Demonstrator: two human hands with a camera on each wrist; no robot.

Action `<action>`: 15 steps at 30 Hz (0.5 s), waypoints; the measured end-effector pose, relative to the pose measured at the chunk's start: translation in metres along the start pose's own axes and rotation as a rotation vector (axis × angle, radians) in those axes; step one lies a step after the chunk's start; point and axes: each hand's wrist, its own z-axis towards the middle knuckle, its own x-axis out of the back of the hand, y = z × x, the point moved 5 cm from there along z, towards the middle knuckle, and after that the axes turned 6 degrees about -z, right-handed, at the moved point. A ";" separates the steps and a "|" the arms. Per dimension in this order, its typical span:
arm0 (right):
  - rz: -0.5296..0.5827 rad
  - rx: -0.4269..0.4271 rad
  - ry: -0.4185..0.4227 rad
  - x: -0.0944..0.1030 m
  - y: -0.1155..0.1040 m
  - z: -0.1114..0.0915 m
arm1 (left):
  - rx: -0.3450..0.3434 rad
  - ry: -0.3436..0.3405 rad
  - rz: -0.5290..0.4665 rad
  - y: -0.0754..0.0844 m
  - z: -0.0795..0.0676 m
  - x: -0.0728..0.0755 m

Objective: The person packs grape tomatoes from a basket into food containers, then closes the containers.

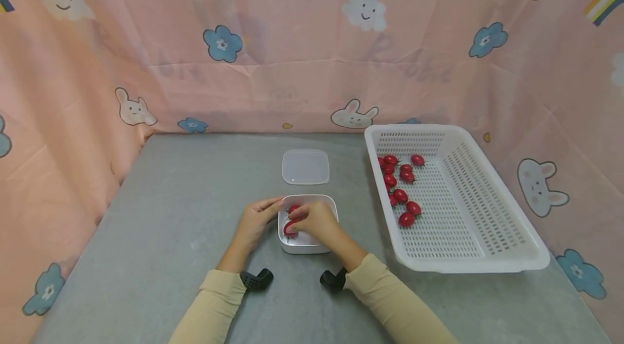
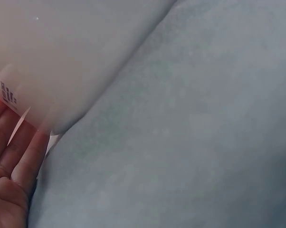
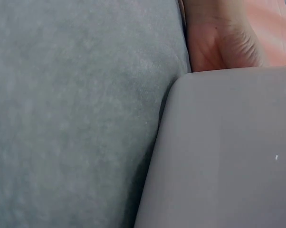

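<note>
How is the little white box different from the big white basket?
The box is much smaller than the basket. The box has smooth, solid sides, while the basket has rows of slots. The left hand touches the box, but no hand touches the basket. Both are white, open on top and hold red tomatoes.

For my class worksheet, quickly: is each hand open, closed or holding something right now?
Left hand: open, touching the white container.
Right hand: at a red tomato inside it; whether gripping cannot be told.
</note>
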 end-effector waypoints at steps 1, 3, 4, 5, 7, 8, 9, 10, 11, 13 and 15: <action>0.007 -0.004 0.003 0.000 0.000 0.000 | 0.001 0.001 -0.001 0.000 0.000 0.000; 0.014 -0.004 0.022 0.001 0.001 -0.001 | 0.003 0.003 -0.012 -0.001 0.000 0.001; 0.023 -0.006 0.030 0.002 0.000 -0.001 | 0.004 0.003 -0.015 -0.001 0.000 0.001; 0.021 -0.004 0.043 0.003 0.000 -0.001 | 0.004 0.001 -0.013 -0.001 0.000 0.001; 0.026 -0.016 0.062 0.007 -0.002 -0.002 | 0.001 -0.004 -0.009 -0.002 0.001 0.001; 0.022 -0.020 0.073 0.010 -0.004 -0.002 | -0.001 -0.007 -0.008 -0.002 0.001 0.001; 0.024 -0.027 0.078 0.013 -0.005 -0.003 | -0.002 -0.008 -0.006 -0.002 0.001 0.001; 0.028 -0.034 0.079 0.017 -0.007 -0.003 | -0.002 -0.009 -0.004 -0.002 0.001 0.001; 0.031 -0.038 0.080 0.021 -0.009 -0.004 | -0.004 -0.008 -0.002 -0.002 0.001 0.001; 0.053 -0.047 0.075 0.028 -0.013 -0.006 | -0.004 -0.005 -0.005 -0.001 0.000 0.000; 0.085 -0.046 0.067 0.037 -0.017 -0.008 | -0.007 -0.004 0.004 -0.001 0.000 0.000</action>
